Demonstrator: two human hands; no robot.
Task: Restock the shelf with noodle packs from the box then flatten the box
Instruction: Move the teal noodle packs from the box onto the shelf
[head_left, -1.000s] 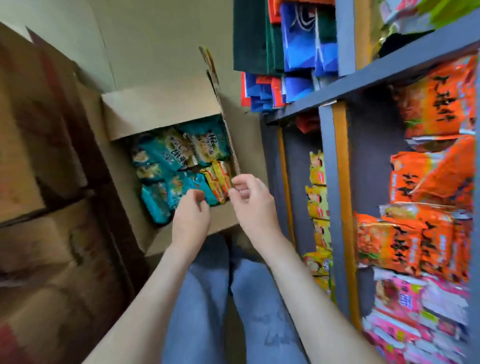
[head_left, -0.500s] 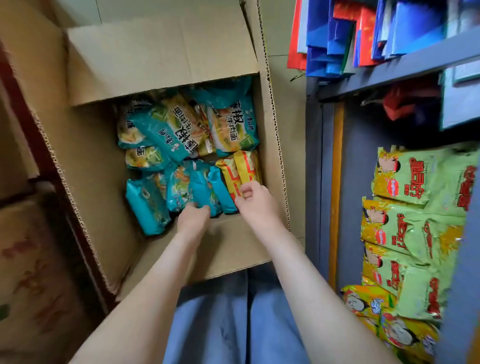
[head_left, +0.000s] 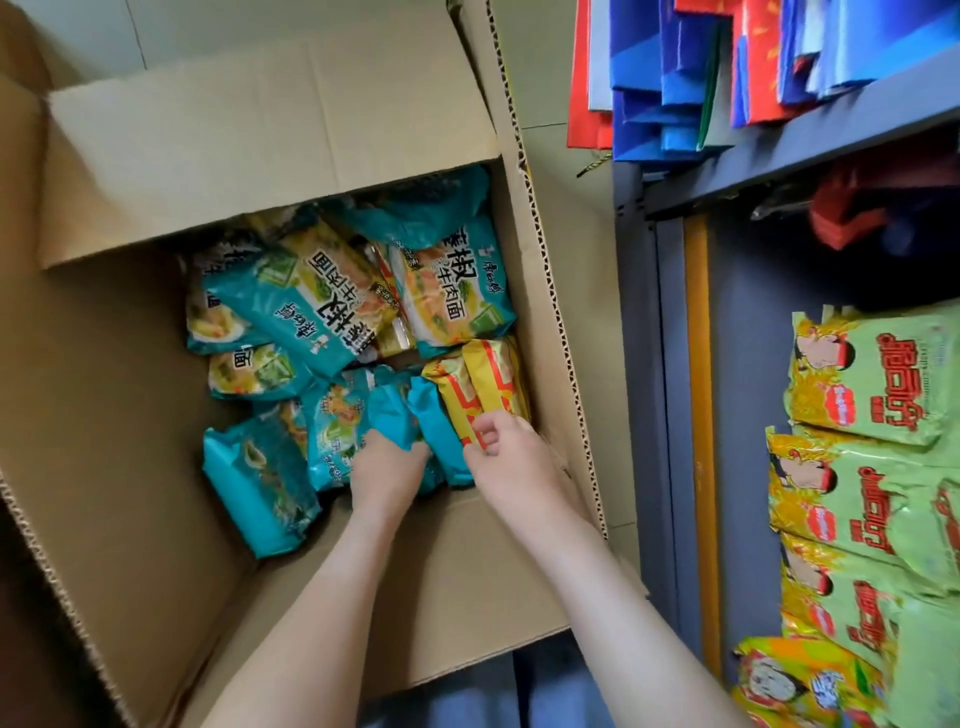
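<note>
open cardboard box (head_left: 119, 415) fills the left and centre of the view. its flaps are up, and the far flap (head_left: 260, 145) leans in over the contents.

inside, at left: one teal noodle pack (head_left: 260, 483) lies flat by itself, apart from the left wall. behind it, a loose pile of teal packs (head_left: 311, 296) lies face up and overlapping against the far end.

centre: a short row of teal packs stands on edge at the near wall. left hand (head_left: 387, 473) is down in this row. its grip is curled round the top of one upright teal pack (head_left: 392, 421); the fingertips are hidden behind the wrapper.

just to the right: two yellow packs (head_left: 488, 374) stand on edge, touching the right wall of the box. right hand (head_left: 514, 467) is at their near end. its grip pinches the near edge of the yellow pack beside the teal row, with the fingers (head_left: 480, 428) bent onto the wrapper. the two hands are close together but not touching.

both forearms come in over the near flap. blue trousers (head_left: 467, 691) show under it.

right of the box: grey shelf (head_left: 644, 364), its upright just beside the box wall. the lower level holds green packs (head_left: 883, 395) overlapping in a stack. the upper level holds folded blue and red bags (head_left: 675, 88) hanging over the edge.
</note>
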